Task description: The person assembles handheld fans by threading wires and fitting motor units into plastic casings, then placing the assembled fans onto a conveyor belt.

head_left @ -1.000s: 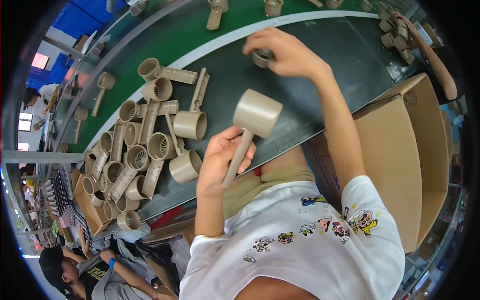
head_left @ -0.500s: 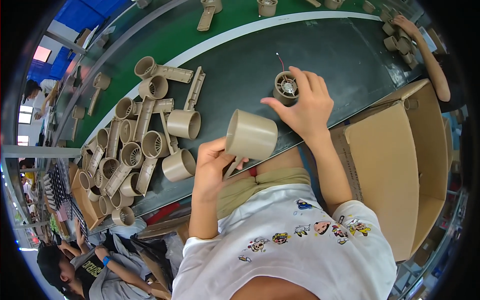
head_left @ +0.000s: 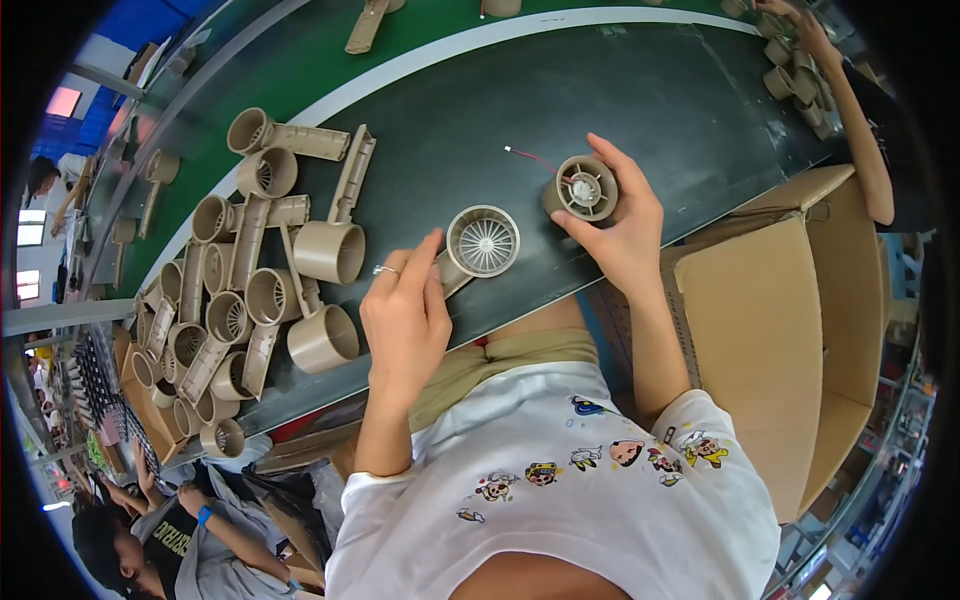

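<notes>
My left hand (head_left: pixel 405 318) grips a beige plastic fan housing (head_left: pixel 460 243) by its handle, which is mostly hidden by the fingers. The housing's round cup faces up, showing a radial grille at its bottom. To the right, my right hand (head_left: pixel 622 215) has its thumb and fingers round a small beige fan unit (head_left: pixel 583 190) with spokes and a pale centre. From this unit a thin red wire (head_left: pixel 535 156) with a white connector reaches left over the dark table. The fan unit and the housing are apart.
Many similar beige housings (head_left: pixel 228 318) with handles lie piled on the left of the dark work surface (head_left: pixel 430 130). A green conveyor belt (head_left: pixel 300 70) runs beyond it. An open cardboard box (head_left: pixel 755 370) stands at the right. Another person's arm (head_left: pixel 850 130) reaches over parts at the far right.
The housing in my left hand has turned from its side to cup-up and come down toward the table. My right hand has closed round the fan unit; its wire now points left.
</notes>
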Motion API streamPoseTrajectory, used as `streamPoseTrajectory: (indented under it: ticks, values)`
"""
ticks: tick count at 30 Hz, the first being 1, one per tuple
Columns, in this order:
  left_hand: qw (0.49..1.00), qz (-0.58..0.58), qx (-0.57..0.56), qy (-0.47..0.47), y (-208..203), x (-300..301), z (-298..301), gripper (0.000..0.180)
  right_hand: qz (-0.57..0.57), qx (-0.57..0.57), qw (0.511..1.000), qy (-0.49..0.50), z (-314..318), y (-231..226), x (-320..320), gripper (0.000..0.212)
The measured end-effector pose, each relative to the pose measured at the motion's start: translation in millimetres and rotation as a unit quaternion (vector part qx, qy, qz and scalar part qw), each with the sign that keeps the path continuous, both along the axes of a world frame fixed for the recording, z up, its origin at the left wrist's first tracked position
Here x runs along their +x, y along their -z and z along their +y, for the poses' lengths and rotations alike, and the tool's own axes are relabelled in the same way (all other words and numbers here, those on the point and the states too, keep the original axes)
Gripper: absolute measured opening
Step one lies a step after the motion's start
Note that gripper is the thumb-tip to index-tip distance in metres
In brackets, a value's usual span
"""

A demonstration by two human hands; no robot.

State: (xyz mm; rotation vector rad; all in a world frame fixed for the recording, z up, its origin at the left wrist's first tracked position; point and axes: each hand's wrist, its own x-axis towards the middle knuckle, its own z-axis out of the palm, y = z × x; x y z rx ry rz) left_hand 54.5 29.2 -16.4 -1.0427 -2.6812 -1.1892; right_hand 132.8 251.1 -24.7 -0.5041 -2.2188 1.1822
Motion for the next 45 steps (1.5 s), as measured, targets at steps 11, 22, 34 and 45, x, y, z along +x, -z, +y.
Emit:
streamPoseTrajectory:
  ticks: [11,22,34,45]
  values:
    - [0.977,0.145,0.061,0.146,-40.2,13.4,9.6,0.035,0.112,0.103,0.962,-0.225,-35.7,-55.3,23.3,0.066]
    - [0.868,-0.349,0.299,0.189,-17.1,17.0,-28.3,0.017,0.190,0.051,0.948,-0.249,-55.7,-51.8,21.1,0.044]
    - [0.795,-0.466,0.306,0.241,-8.1,35.5,-45.9,0.021,0.119,0.069,0.934,-0.329,-54.9,-43.1,46.2,0.036]
    - [0.784,-0.471,0.330,0.234,-15.0,31.9,-41.2,0.018,0.156,0.107,0.935,-0.301,-58.3,-46.0,48.6,0.031]
